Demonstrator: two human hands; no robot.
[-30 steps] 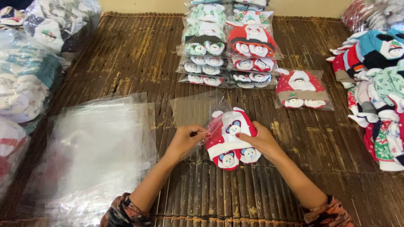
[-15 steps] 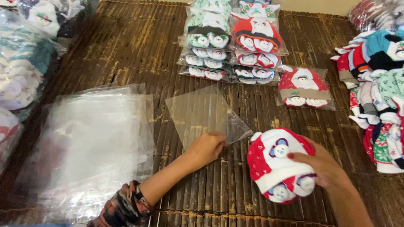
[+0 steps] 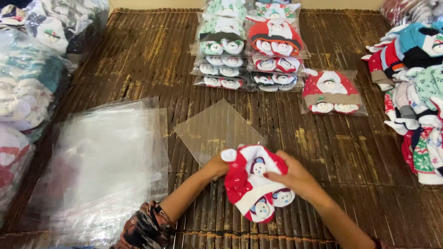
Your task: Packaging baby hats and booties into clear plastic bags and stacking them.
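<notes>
Your left hand [image 3: 216,167] and right hand [image 3: 295,177] both pinched the folded red sock bundle [image 3: 254,182] above the mat [image 3: 138,60], beside the clear bag [image 3: 217,129]. Soft, light, probably floppy; grip its folded edges.

open mat [image 3: 138,55] between bag stack [image 3: 101,170], sock packs [image 3: 251,46]

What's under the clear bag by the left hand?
Through the clear bag only the bamboo mat shows. Its near corner is hidden behind the left hand and the red-and-white socks.
</notes>
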